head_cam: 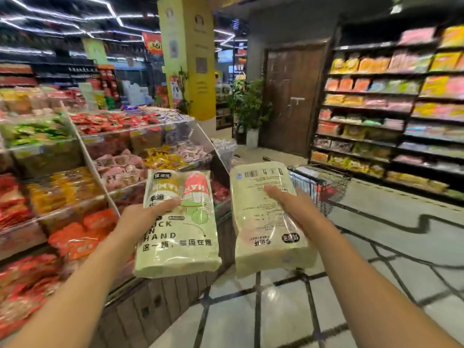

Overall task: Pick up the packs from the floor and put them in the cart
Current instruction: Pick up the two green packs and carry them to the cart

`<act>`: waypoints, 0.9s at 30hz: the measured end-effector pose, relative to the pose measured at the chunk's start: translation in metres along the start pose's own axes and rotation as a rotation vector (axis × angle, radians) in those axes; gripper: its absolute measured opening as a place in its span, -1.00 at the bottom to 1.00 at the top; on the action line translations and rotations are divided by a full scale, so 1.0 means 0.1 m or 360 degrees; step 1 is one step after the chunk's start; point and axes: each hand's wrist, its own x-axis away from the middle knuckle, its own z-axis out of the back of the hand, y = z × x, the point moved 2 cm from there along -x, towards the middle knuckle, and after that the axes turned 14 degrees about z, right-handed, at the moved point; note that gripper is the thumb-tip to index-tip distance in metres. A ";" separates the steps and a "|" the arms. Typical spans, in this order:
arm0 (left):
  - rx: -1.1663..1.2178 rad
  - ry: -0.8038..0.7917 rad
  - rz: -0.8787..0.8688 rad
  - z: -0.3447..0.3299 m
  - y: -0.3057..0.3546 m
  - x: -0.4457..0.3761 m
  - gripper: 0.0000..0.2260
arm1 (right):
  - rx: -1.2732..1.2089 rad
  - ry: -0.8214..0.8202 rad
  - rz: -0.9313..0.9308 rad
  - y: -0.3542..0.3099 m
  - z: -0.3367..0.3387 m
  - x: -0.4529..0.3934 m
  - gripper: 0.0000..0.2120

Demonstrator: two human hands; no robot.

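My left hand (140, 219) grips a pale green pack (185, 237) by its left edge, printed front facing me, held up at chest height. My right hand (296, 209) grips a second pale green pack (261, 237), its back label toward me, thumb laid across its face. The two packs hang side by side, a small gap between them. The wire shopping cart (326, 187) stands on the floor just beyond the right pack, partly hidden by it; something white lies inside it.
A tiered snack display (82, 177) with clear dividers fills the left, its wooden base near my left arm. Stocked shelves (391, 114) line the right. Tiled aisle floor (389, 242) runs ahead toward a wooden door (293, 96), a potted plant (251, 109) and a yellow pillar (187, 56).
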 end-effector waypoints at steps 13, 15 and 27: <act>-0.0134 -0.0333 0.0036 -2.94 0.65 -1.15 -0.39 | 0.0033 0.0425 -0.0129 0.80 2.47 -0.86 -0.67; -0.0194 -0.0383 -0.0012 -3.37 0.79 -1.33 -0.48 | 0.0024 0.0479 -0.0153 0.96 2.72 -1.05 -0.67; -0.0437 -0.0661 -0.0074 -5.77 1.97 -2.88 -0.25 | 0.0067 0.0792 -0.0234 1.56 4.06 -2.90 -0.66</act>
